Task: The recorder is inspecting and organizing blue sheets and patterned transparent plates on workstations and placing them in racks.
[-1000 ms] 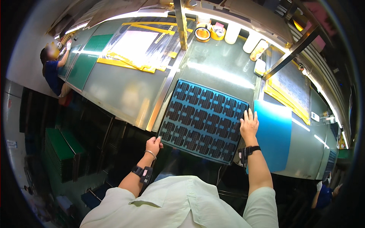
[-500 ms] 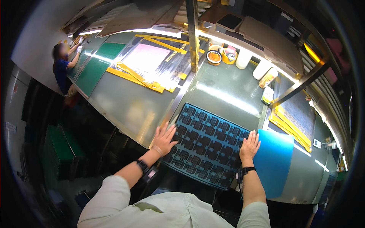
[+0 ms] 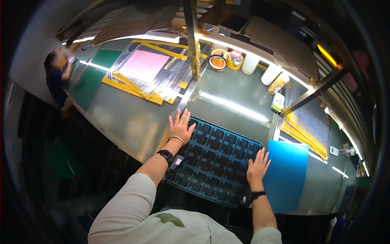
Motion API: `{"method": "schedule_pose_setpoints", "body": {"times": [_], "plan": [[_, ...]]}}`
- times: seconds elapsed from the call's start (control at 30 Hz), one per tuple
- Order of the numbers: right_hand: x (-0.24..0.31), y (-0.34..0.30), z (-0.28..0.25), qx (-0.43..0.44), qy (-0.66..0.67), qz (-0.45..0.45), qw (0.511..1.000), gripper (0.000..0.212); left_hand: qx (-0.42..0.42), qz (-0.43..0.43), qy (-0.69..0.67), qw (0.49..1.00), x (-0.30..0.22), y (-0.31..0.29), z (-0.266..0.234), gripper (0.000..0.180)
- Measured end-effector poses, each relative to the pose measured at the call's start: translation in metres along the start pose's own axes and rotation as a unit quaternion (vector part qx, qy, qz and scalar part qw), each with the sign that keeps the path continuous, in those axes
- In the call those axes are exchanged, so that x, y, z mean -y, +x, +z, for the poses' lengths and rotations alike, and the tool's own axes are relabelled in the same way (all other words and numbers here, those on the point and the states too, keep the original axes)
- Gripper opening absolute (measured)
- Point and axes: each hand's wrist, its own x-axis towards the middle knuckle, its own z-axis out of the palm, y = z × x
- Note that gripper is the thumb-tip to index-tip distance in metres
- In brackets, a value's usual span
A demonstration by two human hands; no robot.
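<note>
A dark panel with rows of black patterns and a blue border (image 3: pixel 218 160) lies in front of me, overhanging the near edge of the bench. My left hand (image 3: pixel 180 127) rests at its far left corner, fingers spread and thumb over the border. Along the right edge lies my right hand (image 3: pixel 256 167), fingers stretched out flat and not wrapped around anything. Just right of that hand is a plain bright blue sheet (image 3: pixel 286 173) on the bench.
A metal post (image 3: pixel 191 40) rises beyond my left hand. Tape rolls (image 3: pixel 217 62), white cylinders (image 3: pixel 250 64) and a patterned can (image 3: pixel 278 83) line the back. Yellow-edged films (image 3: pixel 138 73) lie left, and more yellow strips (image 3: pixel 302 136) right. A co-worker (image 3: pixel 57 77) stands far left near green panels (image 3: pixel 91 83).
My left hand has slid away from me along the panel's left edge to its far corner. The right hand stays by the right edge. The whole view has shifted slightly.
</note>
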Motion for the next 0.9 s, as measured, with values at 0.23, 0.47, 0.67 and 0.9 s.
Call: {"method": "schedule_pose_setpoints", "body": {"times": [0.23,0.47,0.67,0.9], "plan": [[0.027,-0.174,-0.052,0.124,0.081,-0.042,0.988,0.069,-0.013,-0.001,0.054,0.998,0.007,0.000,0.002,0.065],[-0.006,-0.213,-0.069,0.107,0.126,-0.055,0.985,0.053,0.005,-0.052,0.055,0.997,0.028,-0.114,-0.038,0.064],[-0.009,-0.168,-0.068,0.089,0.154,-0.076,0.981,0.068,0.074,-0.289,-0.092,0.950,0.046,-0.254,-0.069,0.049],[-0.010,-0.138,-0.074,-0.036,0.111,-0.184,0.976,0.048,0.054,-0.411,-0.580,0.701,0.047,-0.226,-0.083,0.028]]}}
